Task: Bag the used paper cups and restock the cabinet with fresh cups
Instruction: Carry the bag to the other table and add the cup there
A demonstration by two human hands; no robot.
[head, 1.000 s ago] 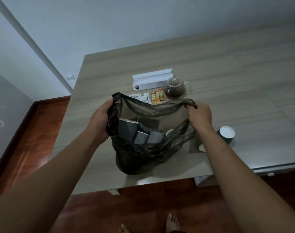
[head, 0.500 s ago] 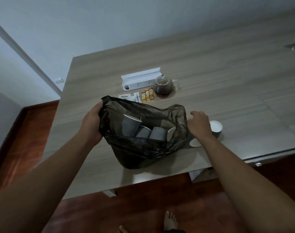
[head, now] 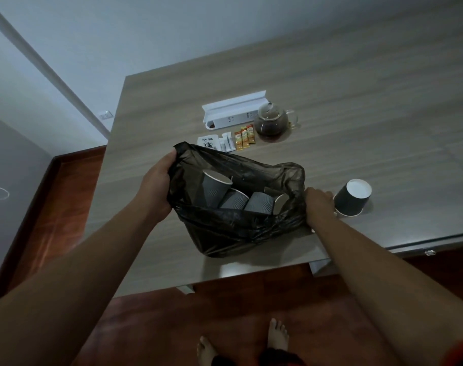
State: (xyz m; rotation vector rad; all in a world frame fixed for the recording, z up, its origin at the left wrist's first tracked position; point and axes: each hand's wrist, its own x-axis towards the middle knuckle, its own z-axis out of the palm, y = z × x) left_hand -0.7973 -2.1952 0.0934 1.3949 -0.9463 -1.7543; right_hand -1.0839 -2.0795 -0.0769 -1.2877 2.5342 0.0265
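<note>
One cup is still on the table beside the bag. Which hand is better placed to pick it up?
The right hand. It is open, off the bag, and right next to the tilted cup. The left hand grips the bag's rim on the far side, holding it open.

packet print [head: 208, 142] unreadable (tiny), right hand's fingertips [head: 329, 194] behind cup [head: 352, 198]

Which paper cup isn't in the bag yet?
The dark cup tipped over on the table, just past the right hand. The other cups already sit inside the black bag.
</note>
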